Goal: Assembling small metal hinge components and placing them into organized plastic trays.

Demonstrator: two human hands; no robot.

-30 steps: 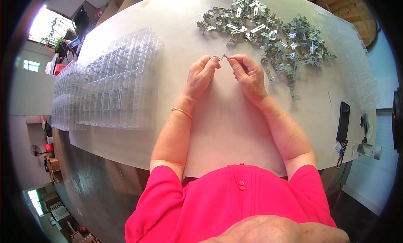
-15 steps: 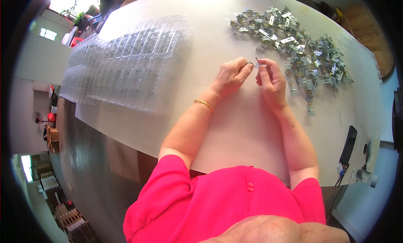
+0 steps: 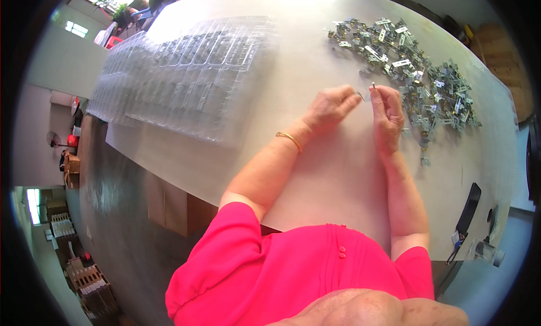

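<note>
My left hand [image 3: 333, 107], with a gold bangle on its wrist, pinches a small metal part [image 3: 361, 96] at its fingertips. A short gap to the right, my right hand [image 3: 387, 115] has its fingers closed on another small metal piece [image 3: 373, 85], whose tip pokes up past the thumb. Both pieces are too small to make out in full. Just beyond my right hand spreads a loose heap of small metal brackets [image 3: 401, 62], silvery with some brass-coloured bits.
Stacked clear plastic trays [image 3: 186, 78] with compartments, grey parts showing in them, cover the left of the pale table [image 3: 315, 185]. At the right edge lie a black phone-like object [image 3: 468, 208], keys [image 3: 456, 239] and a clear container [image 3: 488, 250]. A cardboard box [image 3: 180, 210] stands below the table's edge.
My hands have drawn apart; before, they met around the small metal parts. The whole view has shifted a little.
</note>
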